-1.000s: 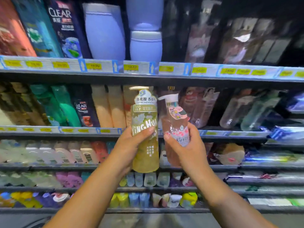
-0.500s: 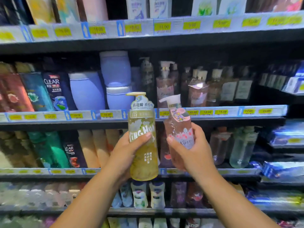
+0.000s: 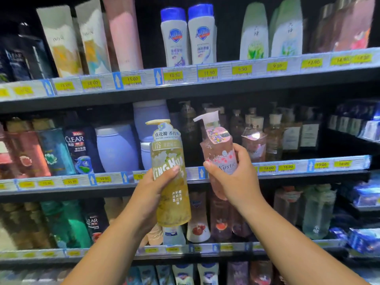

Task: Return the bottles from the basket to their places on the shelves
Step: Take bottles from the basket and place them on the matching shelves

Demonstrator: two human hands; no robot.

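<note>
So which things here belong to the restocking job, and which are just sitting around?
Job: yellow pump bottle in the left hand; pink pump bottle in the right hand; shelves.
Bystanders: lilac tub, Clear bottle, blue-capped white bottles, price tags.

A: Furniture?
B: Dark metal shelves (image 3: 226, 86), stacked tiers, full w/ stock. Rear of bays: black.
A: Edge strips?
B: Yellow price tags (image 3: 207, 73), blue arrow markers (image 3: 117, 80). Light: dim, bluish at rt.

We hold two bottles side by side, not touching, before the shelving: the Ying Hua bottle (image 3: 170, 182) in our left hand (image 3: 156, 188), the Kustie pump bottle (image 3: 218, 153) in our right hand (image 3: 232, 177). Behind them the middle shelf (image 3: 308, 175) carries tubs (image 3: 117, 147) leftward, pump bottles (image 3: 273, 138) rightward.
</note>
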